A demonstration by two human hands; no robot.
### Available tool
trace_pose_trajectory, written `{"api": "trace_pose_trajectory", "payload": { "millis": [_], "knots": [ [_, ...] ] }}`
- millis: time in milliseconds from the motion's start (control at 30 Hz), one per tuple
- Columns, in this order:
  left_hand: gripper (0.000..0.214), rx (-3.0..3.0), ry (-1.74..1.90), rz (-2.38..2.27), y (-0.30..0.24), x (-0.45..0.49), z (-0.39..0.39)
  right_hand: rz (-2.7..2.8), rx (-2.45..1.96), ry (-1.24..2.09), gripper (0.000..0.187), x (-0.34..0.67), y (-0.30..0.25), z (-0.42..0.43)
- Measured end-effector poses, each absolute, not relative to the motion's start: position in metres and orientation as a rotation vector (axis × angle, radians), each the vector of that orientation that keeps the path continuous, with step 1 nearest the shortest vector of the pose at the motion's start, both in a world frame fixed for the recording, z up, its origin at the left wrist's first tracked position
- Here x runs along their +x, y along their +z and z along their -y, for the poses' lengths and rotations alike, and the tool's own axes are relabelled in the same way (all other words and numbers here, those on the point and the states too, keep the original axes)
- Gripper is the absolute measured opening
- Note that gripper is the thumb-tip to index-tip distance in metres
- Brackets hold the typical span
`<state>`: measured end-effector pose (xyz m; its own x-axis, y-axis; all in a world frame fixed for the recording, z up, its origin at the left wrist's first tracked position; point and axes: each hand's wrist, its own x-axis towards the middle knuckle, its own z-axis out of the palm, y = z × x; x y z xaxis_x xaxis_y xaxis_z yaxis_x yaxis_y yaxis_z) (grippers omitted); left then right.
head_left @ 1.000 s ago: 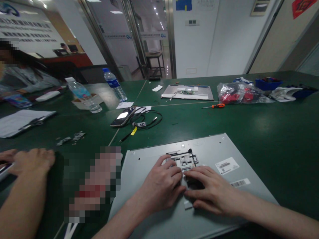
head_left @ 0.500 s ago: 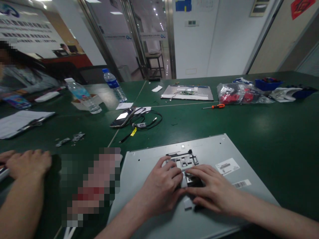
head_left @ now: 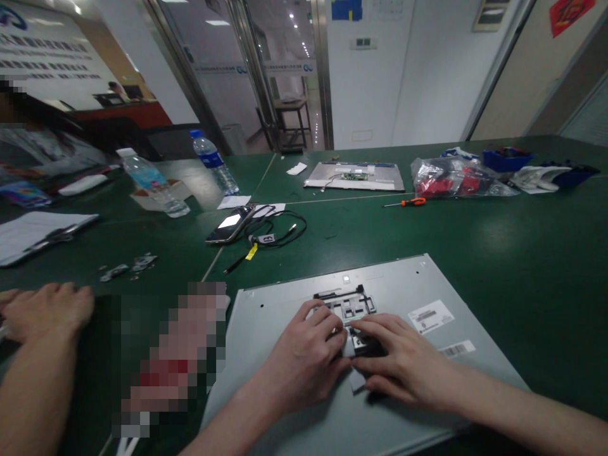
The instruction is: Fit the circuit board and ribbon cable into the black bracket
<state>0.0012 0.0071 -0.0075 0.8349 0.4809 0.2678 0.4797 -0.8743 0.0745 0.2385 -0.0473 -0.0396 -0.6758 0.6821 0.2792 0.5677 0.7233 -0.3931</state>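
A grey metal panel (head_left: 408, 286) lies flat on the green table, back side up, with white barcode labels (head_left: 427, 316) on its right part. At its middle sits a black bracket frame (head_left: 346, 302). My left hand (head_left: 304, 358) and my right hand (head_left: 396, 361) meet just below that frame, fingers curled and pressed together on a small dark part (head_left: 361, 343) between them. A small grey piece (head_left: 357, 380) lies on the panel under my right hand.
Another person's hand and forearm (head_left: 45, 316) rest at the near left. A phone (head_left: 228, 225), a black cable (head_left: 278, 231), two water bottles (head_left: 154, 183), a clipboard (head_left: 38, 231), a second panel (head_left: 354, 177), an orange screwdriver (head_left: 408, 202) and plastic bags (head_left: 456, 177) lie farther back.
My hands stay on the panel's middle, and the fingers have shifted slightly on the small dark part. The other person's hand has drawn a little to the left.
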Motion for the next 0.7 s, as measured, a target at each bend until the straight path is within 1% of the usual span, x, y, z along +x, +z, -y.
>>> {"api": "trace_pose_trajectory", "payload": {
  "millis": [233,400,700],
  "knots": [
    [0.018,3.022,0.436,-0.788,-0.0079,0.0024,-0.0071,2.498,-0.941,0.347,0.027,0.2400,-0.0412,0.0471],
    [0.018,3.034,0.417,-0.775,-0.0068,0.0025,-0.0067,2.503,-0.916,0.331,0.035,0.2412,-0.0405,0.0474],
    [0.021,3.045,0.394,-0.777,-0.0111,0.0012,-0.0077,2.493,-0.908,0.271,0.041,0.2414,-0.0397,0.0484]
  ]
}}
